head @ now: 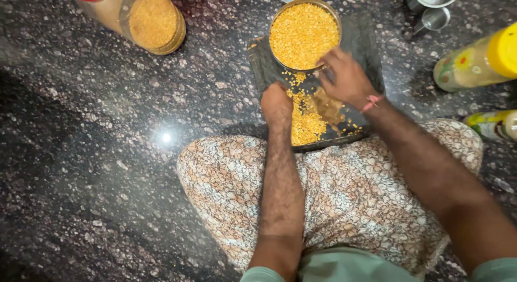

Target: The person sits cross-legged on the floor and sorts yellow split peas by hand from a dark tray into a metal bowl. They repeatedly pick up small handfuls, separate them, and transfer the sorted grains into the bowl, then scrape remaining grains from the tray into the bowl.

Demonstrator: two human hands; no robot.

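A round steel bowl [304,35] full of yellow split lentils stands at the far end of a dark flat tray [363,42] on the speckled stone floor. More loose lentils [305,123] lie in a heap on the tray's near half. My left hand [276,103] rests on the tray beside that heap, fingers curled down among the grains. My right hand [344,77] is at the bowl's near rim, fingers bent over the tray; whether it grips the rim or holds grains is hidden. A pink thread circles the right wrist.
A clear jar [145,17] of lentils with a red lid lies on its side at the top left. Steel cups [433,7] stand at the top right. A yellow-capped bottle [479,61] and another bottle [493,126] lie at the right. My patterned knees [355,190] sit below the tray.
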